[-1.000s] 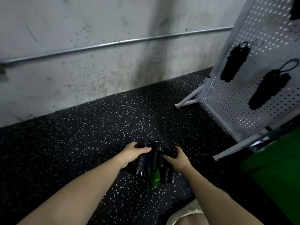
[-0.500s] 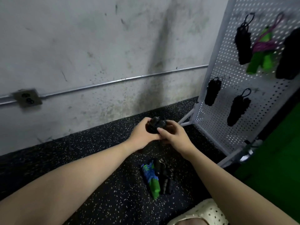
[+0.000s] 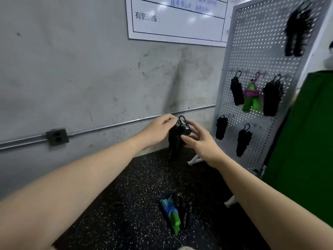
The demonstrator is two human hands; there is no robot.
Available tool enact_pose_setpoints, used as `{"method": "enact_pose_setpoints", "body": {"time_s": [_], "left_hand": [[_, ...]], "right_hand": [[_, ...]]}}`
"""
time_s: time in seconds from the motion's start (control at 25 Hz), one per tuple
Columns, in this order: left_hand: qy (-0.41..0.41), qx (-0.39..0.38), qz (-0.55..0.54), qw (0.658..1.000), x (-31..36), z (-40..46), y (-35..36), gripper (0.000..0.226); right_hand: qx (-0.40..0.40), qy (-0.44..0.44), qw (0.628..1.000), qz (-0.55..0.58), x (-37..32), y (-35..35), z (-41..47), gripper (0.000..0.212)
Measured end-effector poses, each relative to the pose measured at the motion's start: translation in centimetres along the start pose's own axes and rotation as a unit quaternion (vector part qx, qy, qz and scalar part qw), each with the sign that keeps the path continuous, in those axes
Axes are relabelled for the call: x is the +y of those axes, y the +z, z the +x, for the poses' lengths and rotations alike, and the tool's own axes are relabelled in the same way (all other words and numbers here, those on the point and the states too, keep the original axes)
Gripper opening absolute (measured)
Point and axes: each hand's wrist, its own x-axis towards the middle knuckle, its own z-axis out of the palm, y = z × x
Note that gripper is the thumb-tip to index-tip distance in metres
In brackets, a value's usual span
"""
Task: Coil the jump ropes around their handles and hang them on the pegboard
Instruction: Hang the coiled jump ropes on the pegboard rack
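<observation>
I hold a coiled black jump rope (image 3: 175, 141) upright in the air, its short loop sticking up at the top. My left hand (image 3: 158, 129) pinches it near the top from the left. My right hand (image 3: 198, 139) holds its right side with thumb and fingers. The white pegboard (image 3: 255, 56) stands to the right, carrying several coiled black ropes and one green-handled rope with a purple cord (image 3: 251, 95). On the floor below lie a green-handled rope with a blue cord (image 3: 172, 213) and a black rope (image 3: 185, 212) beside it.
A grey wall with a metal conduit (image 3: 108, 126) and an outlet box (image 3: 57, 136) runs behind. A whiteboard (image 3: 176, 18) hangs above. A green surface (image 3: 306, 141) fills the right edge. The floor is black speckled rubber (image 3: 126, 204).
Both hands lifted the black coiled rope from the pile on the floor up toward the pegboard. The view rose with them, so more of the board shows.
</observation>
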Motion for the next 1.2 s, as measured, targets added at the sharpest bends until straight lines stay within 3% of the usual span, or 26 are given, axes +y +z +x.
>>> {"method": "enact_pose_setpoints", "body": {"time_s": [0.2, 0.32, 0.48, 0.6, 0.68, 0.8, 0.96, 1.2], "left_hand": [[0.013, -0.004, 0.019, 1.000, 4.9, 1.7, 2.3, 0.020], [-0.007, 0.020, -0.054, 0.998, 5.8, 3.5, 3.9, 0.019], [-0.037, 0.054, -0.162, 0.985, 6.4, 8.5, 5.6, 0.020], [-0.022, 0.049, -0.188, 0.981, 6.1, 14.1, 6.8, 0.024], [-0.014, 0.032, -0.201, 0.979, 5.1, 18.2, 7.9, 0.031], [0.000, 0.044, -0.198, 0.979, 3.5, 25.3, 9.8, 0.030], [0.058, 0.045, -0.146, 0.987, 3.2, 34.1, 11.0, 0.012], [0.128, 0.070, -0.093, 0.985, 3.2, 44.5, 11.7, 0.016]], "right_hand": [[0.004, -0.014, 1.000, 0.006, -2.6, -3.4, -1.6, 0.052], [0.015, -0.016, 1.000, 0.011, -3.2, -5.5, -1.0, 0.053], [0.090, -0.036, 0.995, 0.024, -3.0, -8.1, 2.5, 0.039], [0.151, -0.059, 0.987, -0.009, -1.7, -10.1, 6.9, 0.019], [0.184, -0.069, 0.980, -0.030, -0.4, -11.5, 10.5, 0.017], [0.227, -0.082, 0.970, -0.040, 1.5, -13.9, 16.2, 0.018], [0.292, -0.080, 0.953, -0.029, 2.5, -17.5, 24.6, 0.007], [0.326, -0.081, 0.941, -0.052, 2.7, -21.5, 34.7, 0.012]]}}
